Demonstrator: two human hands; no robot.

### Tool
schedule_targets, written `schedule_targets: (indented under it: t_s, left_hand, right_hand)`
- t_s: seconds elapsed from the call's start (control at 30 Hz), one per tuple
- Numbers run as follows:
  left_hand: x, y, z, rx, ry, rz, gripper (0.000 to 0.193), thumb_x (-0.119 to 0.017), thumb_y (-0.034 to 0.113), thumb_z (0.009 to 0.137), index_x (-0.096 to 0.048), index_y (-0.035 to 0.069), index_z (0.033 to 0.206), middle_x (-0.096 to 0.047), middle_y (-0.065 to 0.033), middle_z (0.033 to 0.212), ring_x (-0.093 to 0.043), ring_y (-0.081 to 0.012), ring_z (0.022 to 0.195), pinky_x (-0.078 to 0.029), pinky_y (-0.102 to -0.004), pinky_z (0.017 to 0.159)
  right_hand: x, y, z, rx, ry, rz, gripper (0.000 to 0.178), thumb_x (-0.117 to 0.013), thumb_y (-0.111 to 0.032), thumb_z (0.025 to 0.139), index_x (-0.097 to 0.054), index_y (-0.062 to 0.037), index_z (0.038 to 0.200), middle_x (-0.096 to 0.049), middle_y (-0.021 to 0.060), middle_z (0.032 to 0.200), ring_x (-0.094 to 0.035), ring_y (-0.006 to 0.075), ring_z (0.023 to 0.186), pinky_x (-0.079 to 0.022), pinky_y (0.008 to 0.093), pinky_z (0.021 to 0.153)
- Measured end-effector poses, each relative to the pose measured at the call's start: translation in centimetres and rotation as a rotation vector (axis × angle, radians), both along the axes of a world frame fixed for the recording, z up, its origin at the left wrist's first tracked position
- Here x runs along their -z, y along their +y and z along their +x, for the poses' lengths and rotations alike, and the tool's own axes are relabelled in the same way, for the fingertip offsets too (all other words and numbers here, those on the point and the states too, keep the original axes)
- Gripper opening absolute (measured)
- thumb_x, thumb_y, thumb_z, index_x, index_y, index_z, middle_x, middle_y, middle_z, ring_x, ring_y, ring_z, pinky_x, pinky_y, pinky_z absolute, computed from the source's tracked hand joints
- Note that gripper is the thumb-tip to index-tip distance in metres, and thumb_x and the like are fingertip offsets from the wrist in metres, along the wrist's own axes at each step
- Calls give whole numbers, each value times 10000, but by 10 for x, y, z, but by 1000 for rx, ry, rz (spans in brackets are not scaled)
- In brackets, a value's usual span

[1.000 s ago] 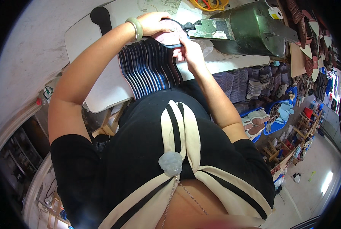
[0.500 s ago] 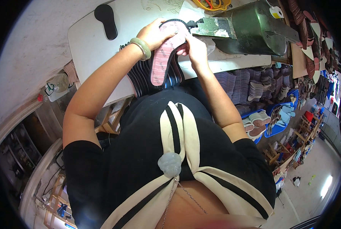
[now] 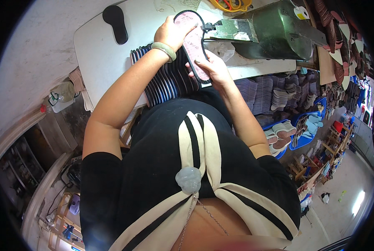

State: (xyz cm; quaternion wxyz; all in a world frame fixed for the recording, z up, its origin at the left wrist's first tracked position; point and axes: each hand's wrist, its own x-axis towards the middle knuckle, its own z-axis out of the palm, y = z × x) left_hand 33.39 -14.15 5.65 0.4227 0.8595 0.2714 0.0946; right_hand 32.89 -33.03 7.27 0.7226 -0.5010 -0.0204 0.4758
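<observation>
On my remote feed, the left hand (image 3: pixel 170 33) pinches the upper part of the pink insole (image 3: pixel 192 42), the right hand (image 3: pixel 215 71) its lower end, upper centre, at the green sewing machine (image 3: pixel 275 31). Black edging (image 3: pixel 188 11) seems to circle it; what remains, I can't tell.

Black short-sleeved top (image 3: pixel 153 146), cream black-striped collar (image 3: pixel 212 163), pale green bangle (image 3: pixel 166 47), pendant (image 3: pixel 188 180) (cloudy grey), silver chain (image 3: pixel 211 216).

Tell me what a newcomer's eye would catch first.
Probably the pink sole held in the left hand and right hand, left of the green machine. Then the dark soles rowed on the white table below the left hand, and a lone black sole at upper left.
</observation>
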Motion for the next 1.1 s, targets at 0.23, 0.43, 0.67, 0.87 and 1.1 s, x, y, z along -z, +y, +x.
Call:
schedule_targets:
  t_s: [0.23,0.43,0.67,0.87,1.1]
  left_hand:
    - [12,10,25,6,48,8,719,-682,580,677,-566,-10,1070,-640,-229,985,-621,-350,951,-487,-385,838]
    - [24,25,49,0,16,-138,671,-716,486,695,-567,-35,1089,-656,-198,959,-640,-312,912,-495,-348,826]
    - [3,41,6,143,-501,-731,417,-652,95,799,-528,-26,1178,-626,-110,1066,-583,-156,980,-465,-273,864]
    - [-58,31,-66,352,-396,-874,395,-603,74,869,-494,13,1244,-595,-62,1118,-558,-98,995,-452,-233,882]
    - [-71,36,-97,506,-336,-718,577,-657,181,841,-392,1,1320,-566,-100,1155,-536,-120,1051,-429,-236,903]
  right_hand:
    - [-6,-7,7,71,-50,-72,335,-562,-160,878,-490,25,1149,-642,123,886,-626,149,671,-530,254,608]
    - [-10,5,16,77,-160,-137,299,-542,-234,890,-539,16,1054,-664,123,809,-607,124,547,-493,209,509]
    - [7,43,-27,-156,-213,-63,299,-575,-172,877,-507,-16,1122,-604,84,949,-626,153,753,-513,273,632]
    - [-39,41,9,152,-457,18,430,-616,-123,856,-473,-3,1243,-582,83,1066,-558,127,948,-447,246,821]
    - [-66,50,14,3,-581,10,308,-655,-69,803,-628,-9,1104,-642,69,1055,-566,107,956,-427,239,890]
